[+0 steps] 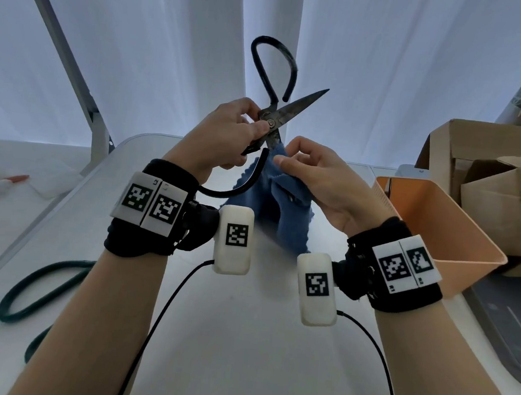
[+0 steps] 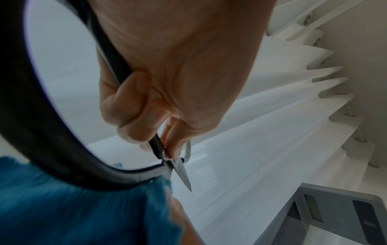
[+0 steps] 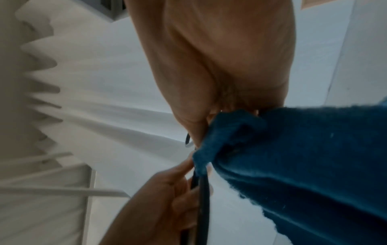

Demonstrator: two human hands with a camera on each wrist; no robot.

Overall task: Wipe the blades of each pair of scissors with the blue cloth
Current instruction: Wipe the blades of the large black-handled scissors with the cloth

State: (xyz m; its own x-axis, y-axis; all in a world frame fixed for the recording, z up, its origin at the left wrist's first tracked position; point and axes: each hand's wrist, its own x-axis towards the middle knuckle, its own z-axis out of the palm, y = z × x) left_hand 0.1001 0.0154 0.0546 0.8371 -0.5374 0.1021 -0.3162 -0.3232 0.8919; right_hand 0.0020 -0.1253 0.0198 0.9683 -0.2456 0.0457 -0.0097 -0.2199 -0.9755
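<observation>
From the head view, your left hand (image 1: 227,131) grips the black scissors (image 1: 272,122) at the pivot, blades spread, above the surface (image 1: 240,337), while your right hand (image 1: 314,177) pinches the blue cloth (image 1: 283,212) around the lower blade. At the left wrist, the free blade tip (image 2: 185,177) points outward, so wipe from the pivot toward the tip. The right wrist view is blurred; the cloth probably wraps the blade, so keep your fingers behind its edge.

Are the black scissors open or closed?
Open. The black scissors have blades spread apart: one points up to the right, the other goes down into the blue cloth.
</observation>
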